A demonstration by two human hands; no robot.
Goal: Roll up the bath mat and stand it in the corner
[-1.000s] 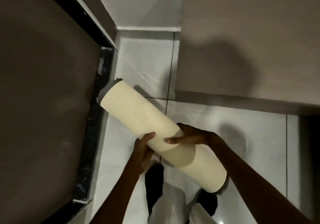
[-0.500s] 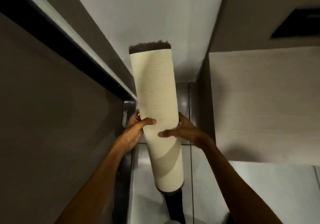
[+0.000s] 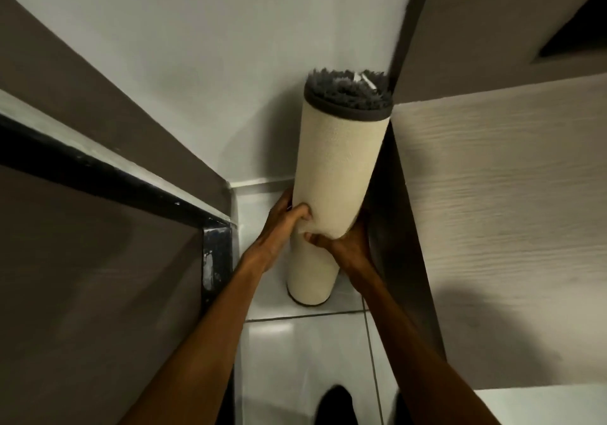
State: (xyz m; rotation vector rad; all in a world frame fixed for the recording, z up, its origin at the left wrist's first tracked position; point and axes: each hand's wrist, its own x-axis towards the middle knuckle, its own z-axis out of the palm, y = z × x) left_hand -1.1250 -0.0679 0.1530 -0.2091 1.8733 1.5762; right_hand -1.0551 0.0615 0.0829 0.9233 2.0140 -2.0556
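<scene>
The rolled bath mat point(image 3: 338, 162) is a cream tube with dark grey pile showing at its top end. It stands upright on the white floor tiles, its bottom end on the floor near the corner between the white wall and a wood-grain cabinet. My left hand point(image 3: 279, 231) grips its lower left side, thumb pressed into the cream backing. From the right, my right hand point(image 3: 345, 244) wraps the lower part, with its fingers behind the roll.
A wood-grain cabinet point(image 3: 499, 227) fills the right side, close against the mat. To the left runs a dark panel with a black frame point(image 3: 108, 181). White floor tiles point(image 3: 305, 352) lie between them, with my dark foot point(image 3: 335, 405) at the bottom.
The roll went from tilted across my body to upright, then moved forward and down until its bottom end met the floor by the corner. Both hands kept hold, now lower on it.
</scene>
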